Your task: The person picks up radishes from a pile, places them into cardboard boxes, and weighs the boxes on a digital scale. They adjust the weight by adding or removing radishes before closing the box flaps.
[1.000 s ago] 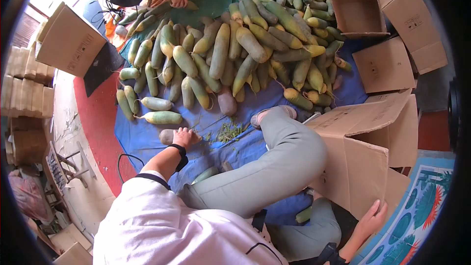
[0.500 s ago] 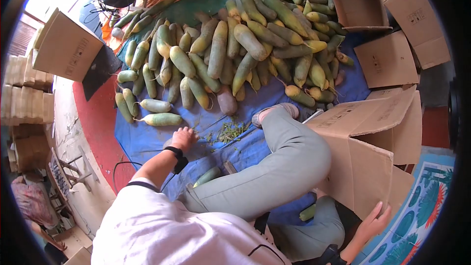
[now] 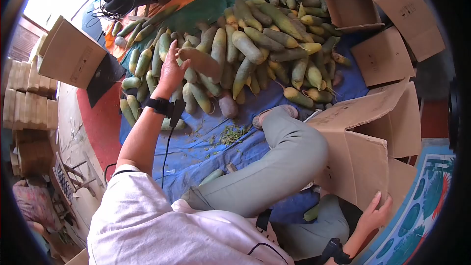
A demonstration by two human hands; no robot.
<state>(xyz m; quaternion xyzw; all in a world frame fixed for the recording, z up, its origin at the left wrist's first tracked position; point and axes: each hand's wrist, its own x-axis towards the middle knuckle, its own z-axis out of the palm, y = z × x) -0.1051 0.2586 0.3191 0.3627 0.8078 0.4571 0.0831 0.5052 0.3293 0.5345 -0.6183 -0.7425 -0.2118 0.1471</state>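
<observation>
Left hand (image 3: 171, 74): your fingers spread apart beside the brown radish (image 3: 201, 63) at the pile (image 3: 248, 47), contact unclear.
Right hand (image 3: 374, 215): at the box (image 3: 360, 167) edge, your clasp unclear.
Risk: loosely stacked, rounded radishes could roll if bumped.

Pale pink short-sleeved top (image 3: 142, 221) | grey-green trousers (image 3: 270, 172) | black wrist straps (image 3: 159, 105) | black cable (image 3: 169, 142)
</observation>
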